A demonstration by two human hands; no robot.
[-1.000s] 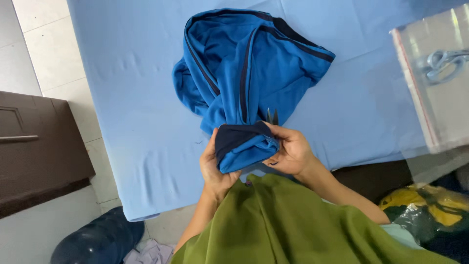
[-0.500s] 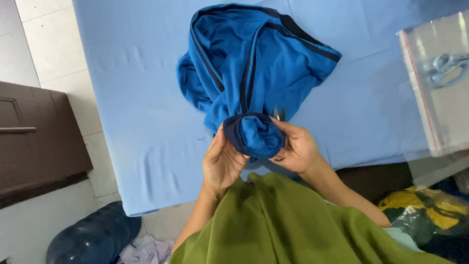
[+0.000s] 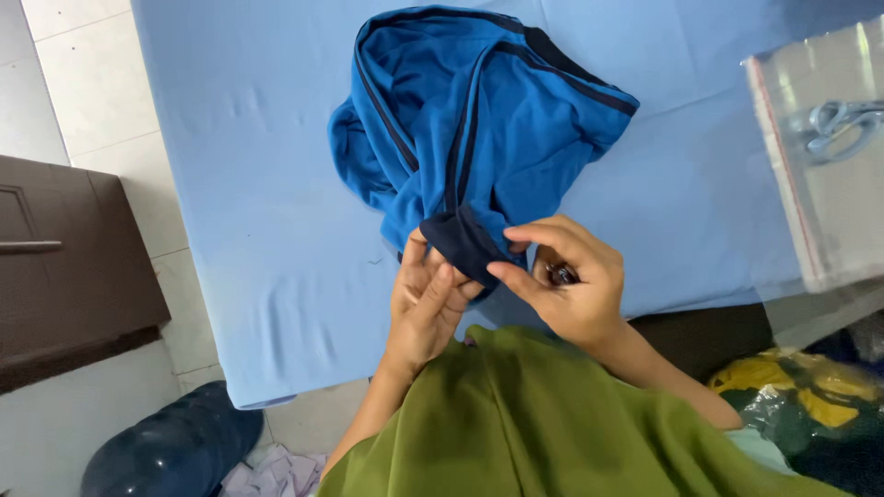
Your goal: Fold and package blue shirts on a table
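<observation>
Nearest the viewer, an olive-green sleeve [image 3: 552, 423] leads to two bare hands at the near edge of a table covered in light blue cloth [image 3: 249, 184]: the left hand [image 3: 428, 299] lies palm up with fingers loosely curled under a dark navy cuff [image 3: 460, 244], and the right hand [image 3: 562, 281] pinches that cuff between thumb and fingertips. The cuff belongs to a crumpled blue garment [image 3: 470, 110] with dark stripes, heaped on the cloth just beyond the hands. Far right lies a clear plastic bag [image 3: 829, 184]; left stands a dark brown cabinet [image 3: 64, 267].
</observation>
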